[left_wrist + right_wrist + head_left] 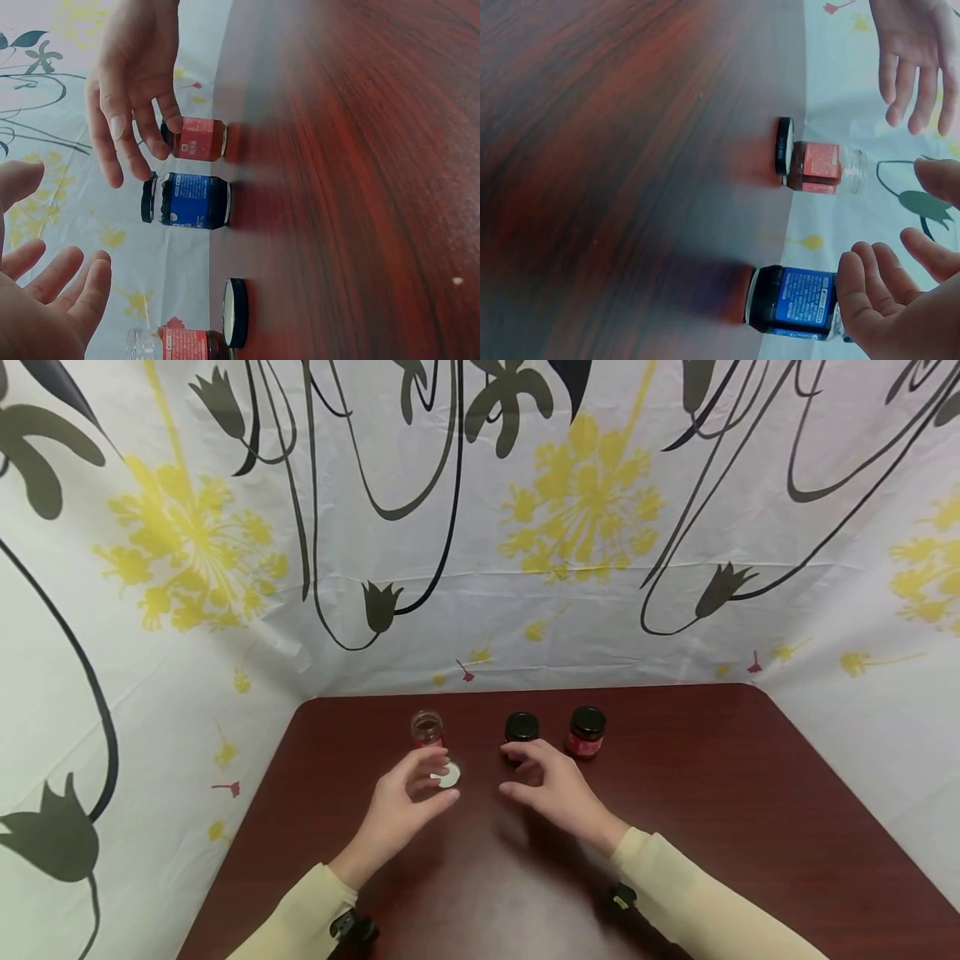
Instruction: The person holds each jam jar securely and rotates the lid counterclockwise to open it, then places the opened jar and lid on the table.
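An uncapped glass jar with a red label (427,729) stands at the back left of the table, its mouth bare. In front of it a black lid (784,146) lies with its pale inside facing up. My left hand (405,797) hovers near that lid, fingers loosely bent and holding nothing. Close to a blue-labelled jar (196,200) with a black lid, my right hand (555,785) hangs in the air, fingers spread and relaxed; in the head view it partly hides this jar. Farther right stands a capped jar with a pink-red label (586,732).
The dark red-brown wooden table (720,827) has rounded back corners. Behind and beside it hangs a white cloth (465,543) printed with flowers. Black wrist devices (352,929) sit at both cream sleeves.
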A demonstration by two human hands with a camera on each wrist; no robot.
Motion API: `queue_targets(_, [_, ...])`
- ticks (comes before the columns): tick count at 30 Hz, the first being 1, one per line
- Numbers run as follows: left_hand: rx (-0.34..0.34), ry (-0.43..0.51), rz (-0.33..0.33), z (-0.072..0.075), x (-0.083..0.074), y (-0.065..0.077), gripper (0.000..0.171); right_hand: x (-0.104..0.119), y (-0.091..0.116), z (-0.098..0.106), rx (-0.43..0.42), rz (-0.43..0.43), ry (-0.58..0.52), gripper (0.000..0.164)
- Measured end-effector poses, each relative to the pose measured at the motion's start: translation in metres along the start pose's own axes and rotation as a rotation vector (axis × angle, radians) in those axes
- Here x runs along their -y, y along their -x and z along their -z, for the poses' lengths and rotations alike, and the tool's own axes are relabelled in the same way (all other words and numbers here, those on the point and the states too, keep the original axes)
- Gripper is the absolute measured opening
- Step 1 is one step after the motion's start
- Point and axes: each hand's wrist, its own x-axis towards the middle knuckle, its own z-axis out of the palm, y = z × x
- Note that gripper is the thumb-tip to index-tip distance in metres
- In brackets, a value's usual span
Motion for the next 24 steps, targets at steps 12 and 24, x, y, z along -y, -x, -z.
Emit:
queue_targets(12, [0.01, 0.036, 0.018, -0.008, -0.004, -0.012, 0.055, 0.0, 0.008, 0.009, -0.023, -0.004, -0.018, 0.052])
queue_targets(24, [0.017, 0.093, 0.074, -0.021, -0.011, -0.024, 0.054, -0.009, 0.017, 0.021, -0.046, -0.013, -0.014, 0.055])
